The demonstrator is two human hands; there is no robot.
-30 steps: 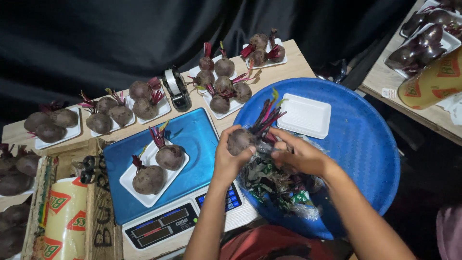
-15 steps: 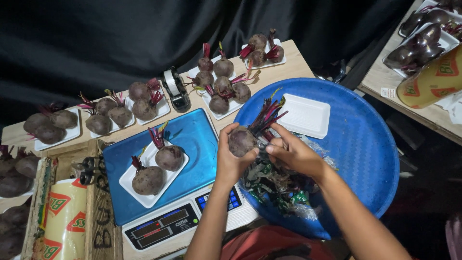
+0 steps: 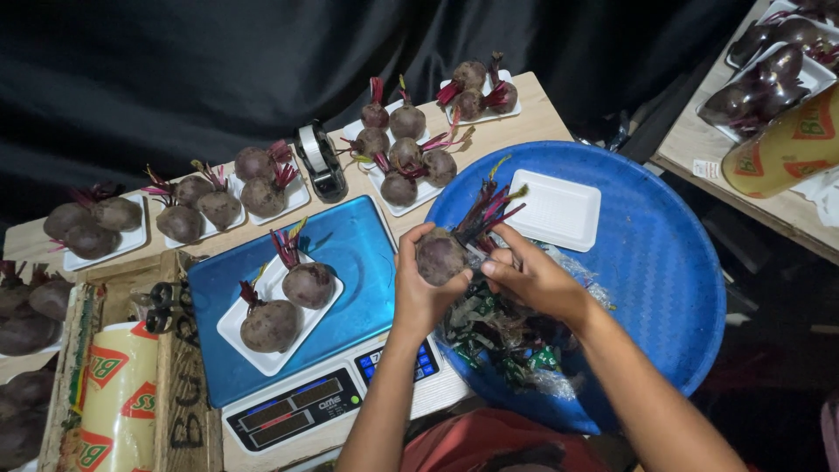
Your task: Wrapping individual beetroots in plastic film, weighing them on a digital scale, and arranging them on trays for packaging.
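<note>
My left hand [image 3: 419, 288] grips a round dark beetroot [image 3: 440, 256] with red and green stalks, held over the left rim of a big blue basin [image 3: 664, 262]. My right hand [image 3: 533, 278] pinches at the base of its stalks, fingers closed on them. Under my hands, inside the basin, lies a heap of trimmed leaves and clear plastic [image 3: 507, 336]. To the left a blue-topped scale [image 3: 350, 245] carries a white foam tray [image 3: 234, 323] with two beetroots [image 3: 308, 284].
An empty white tray [image 3: 557, 210] lies in the basin. Several trays of beetroots [image 3: 406, 153] line the wooden table's far edge, with a tape dispenser [image 3: 319, 160] between them. A roll of printed film [image 3: 109, 393] sits in a box at left. Wrapped trays [image 3: 769, 70] stand at right.
Both hands and the beetroot have stayed over the basin's rim; my right fingers have shifted slightly on the stalks.
</note>
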